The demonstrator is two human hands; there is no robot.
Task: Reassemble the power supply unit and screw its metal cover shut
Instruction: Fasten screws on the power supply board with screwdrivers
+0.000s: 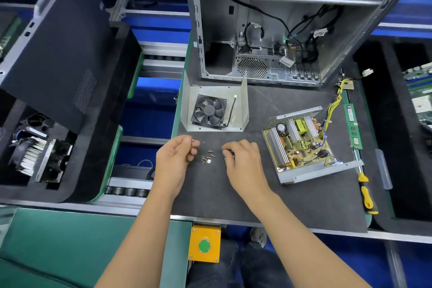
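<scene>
The metal cover [243,103] lies open side up on the dark mat, with a black fan [209,110] inside it. To its right sits the power supply base [301,145], circuit board exposed, yellow wires trailing from its far corner. Several loose screws [207,158] lie on the mat between my hands. My left hand [175,159] pinches a small screw between thumb and fingertips, just left of the pile. My right hand [243,159] is curled, fingertips down right of the pile; whether it holds a screw I cannot tell.
An empty computer case [280,30] stands open behind the cover. A yellow-handled screwdriver [365,189] and a green RAM stick [353,126] lie at the mat's right edge. A black side panel [58,49] leans at left. A yellow box with a green button [204,245] sits at the front edge.
</scene>
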